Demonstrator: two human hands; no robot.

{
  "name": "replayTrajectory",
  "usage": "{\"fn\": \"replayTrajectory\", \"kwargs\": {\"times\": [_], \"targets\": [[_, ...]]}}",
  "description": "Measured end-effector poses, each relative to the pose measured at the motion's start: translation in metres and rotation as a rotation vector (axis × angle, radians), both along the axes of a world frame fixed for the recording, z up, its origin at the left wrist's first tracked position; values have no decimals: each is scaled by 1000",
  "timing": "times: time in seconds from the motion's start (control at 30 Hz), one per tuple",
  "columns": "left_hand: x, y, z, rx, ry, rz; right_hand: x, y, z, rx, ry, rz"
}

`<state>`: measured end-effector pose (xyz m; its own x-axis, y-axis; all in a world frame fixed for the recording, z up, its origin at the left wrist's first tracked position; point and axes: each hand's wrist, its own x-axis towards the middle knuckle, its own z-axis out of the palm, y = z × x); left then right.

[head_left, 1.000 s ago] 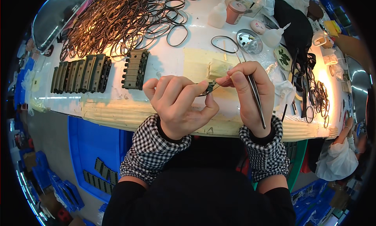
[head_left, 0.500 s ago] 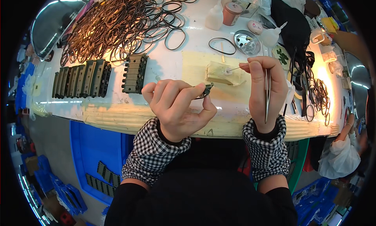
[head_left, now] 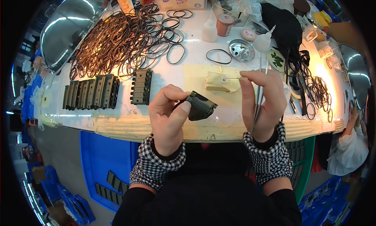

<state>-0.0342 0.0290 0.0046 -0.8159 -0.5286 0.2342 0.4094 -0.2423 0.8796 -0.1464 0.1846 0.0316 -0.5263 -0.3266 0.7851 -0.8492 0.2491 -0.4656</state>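
Observation:
Pinched between the thumb and fingers of my left hand (head_left: 167, 118) is a dark green, curved plastic part (head_left: 201, 107), tilted above the table's near edge. My right hand (head_left: 266, 102) holds a thin needle-like tool (head_left: 234, 77) between thumb and forefinger, its tip at a whitish blob on a yellow tape-wrapped block (head_left: 213, 84). A pair of metal tweezers (head_left: 259, 102) lies along the same palm, under the fingers. To the left of my left hand, a ribbed olive-green part (head_left: 141, 87) stands by itself, and a row of similar parts (head_left: 92, 92) is further left.
A heap of dark rubber bands (head_left: 117, 42) covers the back left. Behind the block are a loose band (head_left: 218, 57), a metal dish (head_left: 241, 50), a white squeeze bottle (head_left: 209, 31) and a reddish-brown jar (head_left: 225, 25). A blue bin (head_left: 105, 147) sits below the table edge.
My left hand has turned the green part so that its broad side shows. The right hand still points the needle-like tool at the block. The whole view has shifted slightly.

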Motion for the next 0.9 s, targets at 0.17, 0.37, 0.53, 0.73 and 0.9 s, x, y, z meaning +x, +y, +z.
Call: {"fn": "replayTrajectory", "kwargs": {"times": [0.17, 0.37, 0.53, 0.73, 0.9], "targets": [[6, 4, 15, 322, -153, -317, 18, 6, 13, -149, -180, 306], [7, 15, 12, 423, -284, -303, 29, -4, 10, -181, -458, 442], [8, 16, 10, 426, -289, -304, 31, -7, 9, -208, -473, 412], [10, 11, 4, 513, -223, -411, 29, -8, 5, -222, -399, 385], [9, 13, 8, 483, -255, -365, 29, -9, 5, -218, -397, 380]]}}
